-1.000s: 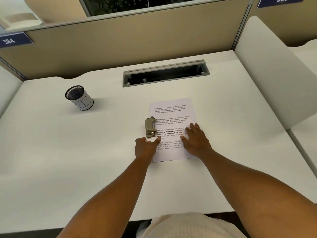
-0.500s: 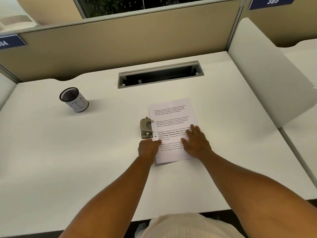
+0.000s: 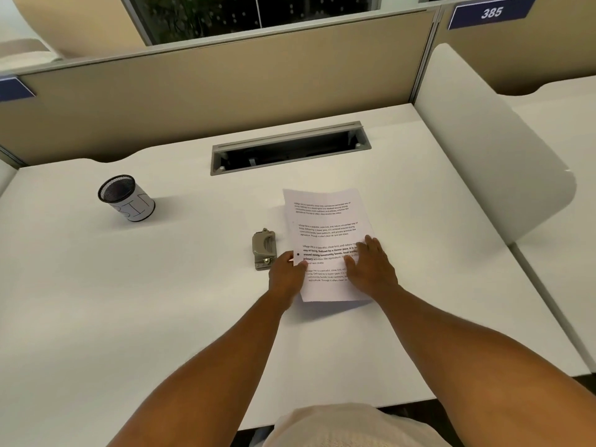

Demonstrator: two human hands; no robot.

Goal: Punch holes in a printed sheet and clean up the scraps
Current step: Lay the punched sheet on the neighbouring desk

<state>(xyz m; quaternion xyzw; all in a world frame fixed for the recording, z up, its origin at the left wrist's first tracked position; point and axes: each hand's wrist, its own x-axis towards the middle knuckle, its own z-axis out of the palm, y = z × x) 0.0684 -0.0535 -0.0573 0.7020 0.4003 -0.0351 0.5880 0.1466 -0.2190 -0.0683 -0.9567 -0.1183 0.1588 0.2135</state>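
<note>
Both hands (image 3: 329, 272) on sheet (image 3: 325, 227), punch (image 3: 264, 248) beside

Sheet (image 3: 325, 233) now clear of the punch (image 3: 264, 248) — left hand (image 3: 287, 274) lifting its edge.

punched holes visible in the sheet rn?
1: a dark hole near the printed sheet's left edge, just above the left hand, right of the hole punch. Others may be hidden under the hands.
</note>
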